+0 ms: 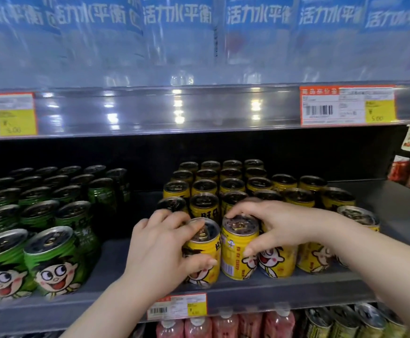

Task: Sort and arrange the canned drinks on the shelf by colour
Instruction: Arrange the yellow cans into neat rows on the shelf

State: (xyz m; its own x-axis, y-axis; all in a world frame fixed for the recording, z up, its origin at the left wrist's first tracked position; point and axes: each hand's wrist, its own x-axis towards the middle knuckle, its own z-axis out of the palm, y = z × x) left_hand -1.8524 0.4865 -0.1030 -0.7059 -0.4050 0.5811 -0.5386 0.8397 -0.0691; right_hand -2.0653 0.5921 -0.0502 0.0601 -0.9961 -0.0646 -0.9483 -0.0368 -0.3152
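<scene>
At the shelf (272,297) front edge, the left hand (164,250) clamps a leaning yellow can (214,242). The right hand (272,228) pinches the neighbouring yellow can (235,247) at rim and side. Risk: the leaning can may slip over the edge or knock its neighbour. Behind, the packed yellow rows (230,186) could topple. The green cans (52,215) stand well apart, to the left.
</scene>
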